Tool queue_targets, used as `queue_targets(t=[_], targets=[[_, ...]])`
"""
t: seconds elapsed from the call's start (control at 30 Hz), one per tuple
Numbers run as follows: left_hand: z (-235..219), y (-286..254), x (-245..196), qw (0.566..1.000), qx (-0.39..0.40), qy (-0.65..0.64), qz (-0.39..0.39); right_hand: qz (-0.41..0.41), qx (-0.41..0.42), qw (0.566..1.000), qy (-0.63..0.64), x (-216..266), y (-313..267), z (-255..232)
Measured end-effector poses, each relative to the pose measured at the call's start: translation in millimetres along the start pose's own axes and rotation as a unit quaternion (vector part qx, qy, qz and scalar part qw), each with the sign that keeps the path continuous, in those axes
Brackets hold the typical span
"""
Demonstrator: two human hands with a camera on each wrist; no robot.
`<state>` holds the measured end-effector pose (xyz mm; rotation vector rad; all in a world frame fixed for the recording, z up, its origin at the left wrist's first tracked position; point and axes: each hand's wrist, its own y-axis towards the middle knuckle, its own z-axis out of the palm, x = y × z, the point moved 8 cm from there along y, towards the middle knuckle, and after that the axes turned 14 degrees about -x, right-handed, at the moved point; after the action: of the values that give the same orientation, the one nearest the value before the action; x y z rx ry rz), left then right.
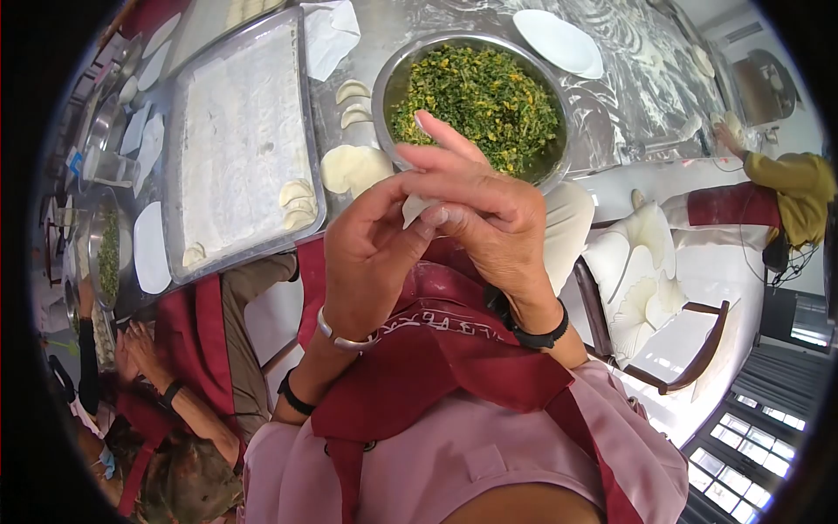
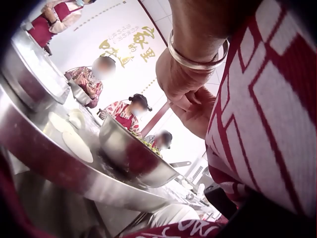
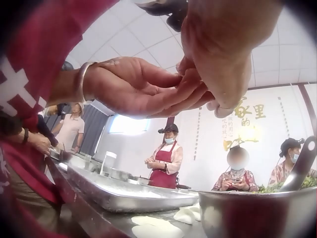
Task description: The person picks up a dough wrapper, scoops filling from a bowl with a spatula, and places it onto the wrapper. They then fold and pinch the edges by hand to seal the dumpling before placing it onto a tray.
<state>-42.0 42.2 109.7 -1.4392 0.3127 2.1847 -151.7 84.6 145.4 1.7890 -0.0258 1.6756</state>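
Note:
Both hands meet over the table's edge in the head view, around a small piece of white dough point(image 1: 414, 210), probably a dumpling, mostly hidden by the fingers. My left hand point(image 1: 371, 240), with a silver bangle at its wrist, curls its fingers and thumb at the dough. From the other side my right hand point(image 1: 502, 218) pinches it with thumb and fingers. Just beyond stands a steel bowl point(image 1: 382, 105) of chopped green and yellow filling point(image 1: 480, 92). Flat round dough wrappers point(image 1: 353, 169) lie left of the bowl, with folded dumplings point(image 1: 353, 103) behind them.
To the left is a floured metal tray point(image 1: 240, 131) with several dumplings point(image 1: 298, 203) at its near corner. White plates point(image 1: 559, 42) lie beyond the bowl. Another person's hands point(image 1: 140, 352) are at the lower left. A chair point(image 1: 698, 349) stands to the right.

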Motion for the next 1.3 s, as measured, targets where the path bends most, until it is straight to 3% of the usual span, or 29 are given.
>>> queue_targets(t=[0.07, 0.13, 0.3, 0.47, 0.67, 0.87, 1.3], targets=[[4.1, -3.1, -1.9, 0.999, 0.012, -0.036, 0.008, -0.029, 0.026, 0.999, 0.005, -3.0, -2.0, 0.4], [7.4, -3.8, -2.3, 0.997, 0.020, -0.079, -0.017, -0.079, 0.043, 0.993, -0.072, -0.5, -1.0, 0.3], [6.8, -4.2, 3.9, 0.975, 0.022, -0.192, -0.113, -0.023, -0.021, 0.999, -0.031, -3.5, -1.4, 0.0], [9.1, -4.2, 2.1, 0.976, 0.030, -0.190, -0.104, -0.025, -0.073, 0.995, -0.068, 7.2, -4.5, -9.9], [8.5, -3.7, -1.0, 0.977, 0.029, -0.193, -0.086, -0.157, -0.105, 0.964, -0.187, 25.1, -6.6, -10.0], [11.5, -7.3, -5.7, 0.982, 0.021, -0.173, -0.076, -0.195, -0.098, 0.951, -0.219, 31.2, -6.2, -5.3], [18.1, -11.4, -7.4, 0.979, 0.038, -0.194, -0.059, -0.207, -0.104, 0.946, -0.225, 31.7, -6.9, -5.6]])
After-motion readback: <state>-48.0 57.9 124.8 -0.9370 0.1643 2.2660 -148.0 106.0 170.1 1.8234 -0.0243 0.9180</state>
